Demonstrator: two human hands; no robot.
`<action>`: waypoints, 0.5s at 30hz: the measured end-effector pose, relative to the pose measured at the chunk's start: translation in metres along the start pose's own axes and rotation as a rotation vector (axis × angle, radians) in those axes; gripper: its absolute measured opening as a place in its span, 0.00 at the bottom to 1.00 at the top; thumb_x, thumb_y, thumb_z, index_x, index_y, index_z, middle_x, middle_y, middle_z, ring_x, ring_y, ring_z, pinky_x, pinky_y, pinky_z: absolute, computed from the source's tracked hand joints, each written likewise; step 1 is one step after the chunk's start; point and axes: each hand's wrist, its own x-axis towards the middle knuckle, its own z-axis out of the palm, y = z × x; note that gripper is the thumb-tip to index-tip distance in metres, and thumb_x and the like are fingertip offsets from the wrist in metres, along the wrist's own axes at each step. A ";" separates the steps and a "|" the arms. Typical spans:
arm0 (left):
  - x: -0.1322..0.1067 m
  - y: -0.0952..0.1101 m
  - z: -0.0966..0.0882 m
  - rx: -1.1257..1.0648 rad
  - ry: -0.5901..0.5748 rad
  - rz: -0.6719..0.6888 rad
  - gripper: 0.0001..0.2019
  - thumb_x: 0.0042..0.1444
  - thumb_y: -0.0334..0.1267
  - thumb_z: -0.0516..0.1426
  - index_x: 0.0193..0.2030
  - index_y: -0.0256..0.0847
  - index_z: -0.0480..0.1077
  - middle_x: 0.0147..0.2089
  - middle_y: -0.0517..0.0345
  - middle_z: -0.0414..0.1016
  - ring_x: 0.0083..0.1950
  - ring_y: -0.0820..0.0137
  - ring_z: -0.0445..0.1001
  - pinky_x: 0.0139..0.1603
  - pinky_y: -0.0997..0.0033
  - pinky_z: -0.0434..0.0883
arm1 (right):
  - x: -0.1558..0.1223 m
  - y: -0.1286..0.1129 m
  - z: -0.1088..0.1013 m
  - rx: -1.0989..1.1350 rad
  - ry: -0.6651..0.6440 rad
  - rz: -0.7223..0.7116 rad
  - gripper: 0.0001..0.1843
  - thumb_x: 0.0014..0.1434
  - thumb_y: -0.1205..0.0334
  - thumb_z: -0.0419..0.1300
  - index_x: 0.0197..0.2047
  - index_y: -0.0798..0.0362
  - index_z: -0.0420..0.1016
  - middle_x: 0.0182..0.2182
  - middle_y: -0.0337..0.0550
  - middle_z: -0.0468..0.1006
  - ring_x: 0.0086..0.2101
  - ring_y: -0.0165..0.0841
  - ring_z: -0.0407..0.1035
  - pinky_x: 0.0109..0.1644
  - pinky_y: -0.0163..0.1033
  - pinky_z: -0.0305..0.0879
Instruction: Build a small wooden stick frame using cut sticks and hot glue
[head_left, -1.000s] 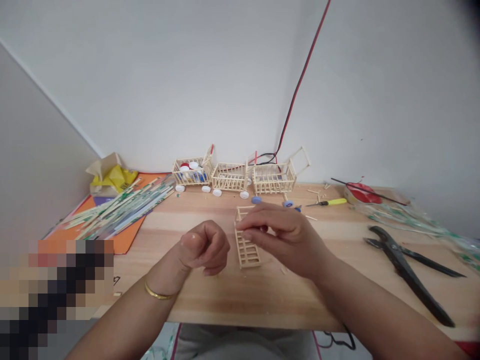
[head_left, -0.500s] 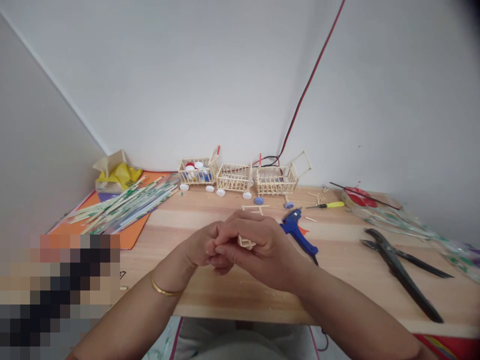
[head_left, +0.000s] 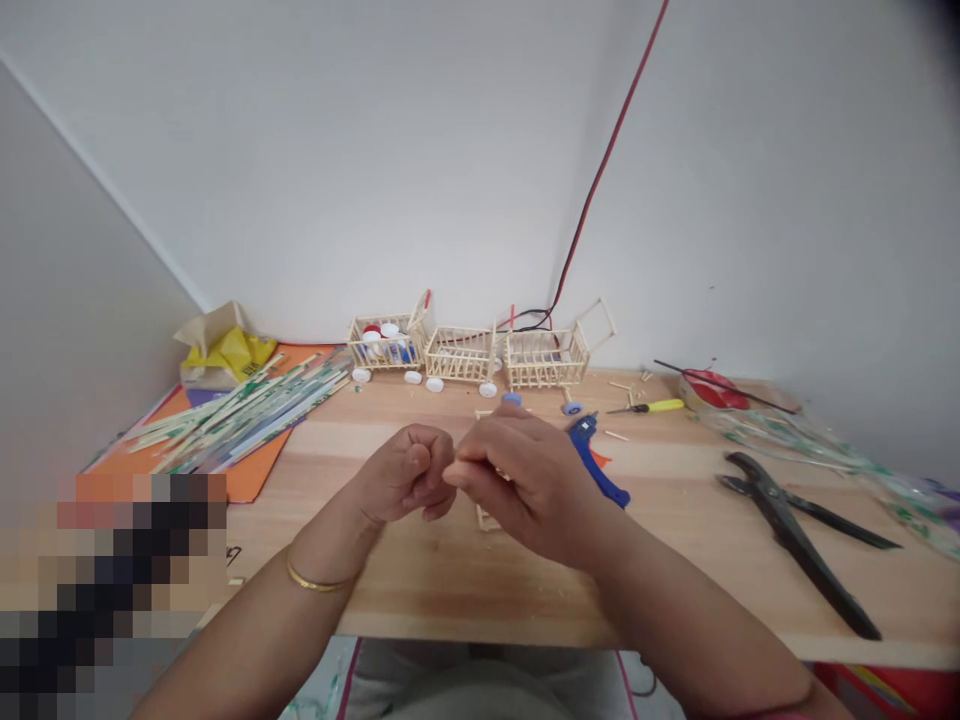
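Wooden table point(head_left: 675, 560): left hand point(head_left: 405, 480) and right hand point(head_left: 525, 485) touch fingertips above stick frame point(head_left: 485, 519).

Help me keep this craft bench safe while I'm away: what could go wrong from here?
1. The right hand covers most of the fragile stick lattice; leaning on it might crack it.
2. The blue glue gun lies just beside that hand; if hot, its tip could burn a finger or scorch the table.
3. The black shears lie near the right forearm, so a sweep could knock them off.
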 end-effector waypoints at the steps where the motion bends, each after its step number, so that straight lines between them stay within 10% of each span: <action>1: 0.000 0.000 -0.001 0.019 0.035 -0.002 0.22 0.45 0.54 0.62 0.18 0.37 0.62 0.10 0.68 0.53 0.10 0.81 0.51 0.13 0.77 0.59 | 0.000 0.003 0.002 -0.012 0.011 -0.011 0.07 0.63 0.66 0.51 0.33 0.53 0.67 0.27 0.39 0.75 0.29 0.28 0.66 0.38 0.37 0.58; 8: 0.002 0.003 0.002 0.105 0.251 -0.014 0.18 0.46 0.48 0.62 0.20 0.37 0.64 0.12 0.68 0.54 0.13 0.80 0.54 0.15 0.77 0.61 | 0.003 0.007 0.009 -0.028 0.070 -0.028 0.05 0.61 0.66 0.55 0.39 0.53 0.72 0.36 0.43 0.79 0.37 0.30 0.71 0.42 0.39 0.61; 15: 0.004 0.003 0.005 0.208 0.355 0.047 0.23 0.38 0.55 0.65 0.21 0.36 0.66 0.14 0.65 0.60 0.15 0.80 0.57 0.16 0.78 0.61 | 0.004 0.006 0.006 -0.097 -0.134 0.179 0.07 0.61 0.67 0.51 0.32 0.54 0.66 0.31 0.43 0.73 0.33 0.31 0.65 0.38 0.38 0.58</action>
